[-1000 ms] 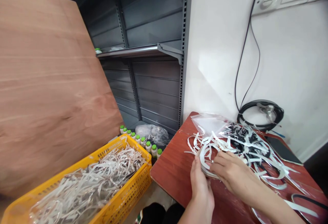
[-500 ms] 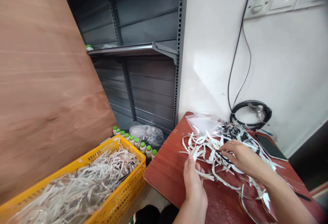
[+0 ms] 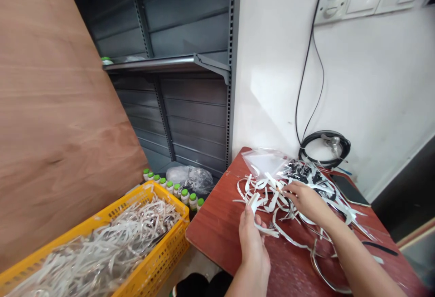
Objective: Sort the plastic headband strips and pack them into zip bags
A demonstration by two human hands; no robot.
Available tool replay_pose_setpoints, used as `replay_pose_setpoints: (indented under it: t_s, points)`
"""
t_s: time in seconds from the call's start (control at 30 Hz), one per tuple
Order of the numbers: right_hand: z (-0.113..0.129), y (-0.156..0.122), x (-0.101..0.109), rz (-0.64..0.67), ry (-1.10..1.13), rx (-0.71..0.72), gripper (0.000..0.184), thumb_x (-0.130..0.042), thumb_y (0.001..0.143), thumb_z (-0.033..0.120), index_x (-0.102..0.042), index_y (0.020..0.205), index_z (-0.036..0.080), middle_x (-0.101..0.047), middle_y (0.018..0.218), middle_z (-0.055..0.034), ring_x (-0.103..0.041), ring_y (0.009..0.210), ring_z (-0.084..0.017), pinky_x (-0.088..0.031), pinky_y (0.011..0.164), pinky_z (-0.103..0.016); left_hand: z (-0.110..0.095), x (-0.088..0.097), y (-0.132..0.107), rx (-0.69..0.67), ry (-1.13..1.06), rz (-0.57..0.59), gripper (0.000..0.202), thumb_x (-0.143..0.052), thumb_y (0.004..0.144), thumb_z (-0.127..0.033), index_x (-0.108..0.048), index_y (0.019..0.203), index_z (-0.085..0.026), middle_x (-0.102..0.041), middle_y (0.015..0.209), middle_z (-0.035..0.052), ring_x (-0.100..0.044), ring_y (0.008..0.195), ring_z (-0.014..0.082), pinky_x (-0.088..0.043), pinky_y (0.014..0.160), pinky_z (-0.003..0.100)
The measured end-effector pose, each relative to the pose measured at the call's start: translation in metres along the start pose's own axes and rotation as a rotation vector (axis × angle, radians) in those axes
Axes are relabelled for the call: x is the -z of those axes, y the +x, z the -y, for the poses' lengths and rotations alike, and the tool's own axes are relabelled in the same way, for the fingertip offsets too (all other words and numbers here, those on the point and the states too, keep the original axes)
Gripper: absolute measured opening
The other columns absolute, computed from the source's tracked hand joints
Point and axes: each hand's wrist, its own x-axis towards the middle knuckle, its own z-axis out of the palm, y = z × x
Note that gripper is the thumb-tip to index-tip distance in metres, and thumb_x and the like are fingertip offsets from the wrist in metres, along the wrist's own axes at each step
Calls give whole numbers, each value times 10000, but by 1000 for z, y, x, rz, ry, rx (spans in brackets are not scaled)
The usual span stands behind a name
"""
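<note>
My left hand (image 3: 253,240) is closed around a small bundle of curved white strips (image 3: 253,202), whose ends stick out above the thumb and below the fingers. My right hand (image 3: 307,202) reaches over a loose pile of similar white strips (image 3: 277,204) on the red-brown table (image 3: 217,224). Its thumb and fingertips are pinched together at the pile's far left part; what lies between them is too small to make out. Black pieces (image 3: 304,172) lie behind that hand, and thin curved bands (image 3: 317,265) lie under its forearm.
A yellow crate (image 3: 185,224) full of white strips stands left of the table. Green-capped bottles (image 3: 185,195) line up beyond it, before a grey shelf rack (image 3: 197,120). A clear plastic bag (image 3: 263,161), a coiled black cable (image 3: 302,154) and a phone (image 3: 350,190) are at the table's back.
My right hand has moved slightly away from me and left over the pile. The left hand keeps its bundle in nearly the same place. The whole view has shifted a little, showing more of the phone.
</note>
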Motion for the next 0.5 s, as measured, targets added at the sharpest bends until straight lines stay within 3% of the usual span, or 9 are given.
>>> replay_pose_setpoints:
  t_s: [0.1, 0.23, 0.33, 0.5]
  points:
    - [-13, -3, 11, -27, 9, -27, 309, -483, 844, 267, -605, 1122, 207, -605, 1068, -70, -603, 887, -193, -419, 800, -287, 0, -1, 0, -5, -2, 1, 342, -619, 754, -460, -597, 954, -183, -462, 615, -47, -446, 531, 62, -353, 536, 183]
    - [-28, -14, 12, 198, -136, -151, 455, -637, 645, 183, -633, 1097, 229, -608, 1066, -67, -601, 922, -237, -423, 758, -295, 1, -1, 1, -7, -5, 17, 396, -635, 729, -496, -602, 964, -179, -454, 602, -48, -437, 518, 62, -338, 515, 182]
    - [-32, -17, 3, 277, -190, -226, 610, -664, 524, 82, -627, 1114, 229, -600, 1061, -78, -600, 915, -249, -418, 716, -283, 2, 0, 2, -6, -11, 22, 427, -659, 700, -510, -602, 970, -183, -450, 595, -53, -433, 509, 62, -332, 508, 182]
    - [-27, -7, -2, 253, -143, -205, 198, -621, 667, 167, -673, 853, 212, -648, 864, -44, -614, 794, -202, -379, 657, -248, 3, 3, 5, 5, -4, 16, 417, -650, 709, -504, -596, 993, -203, -455, 592, -58, -445, 512, 63, -339, 519, 184]
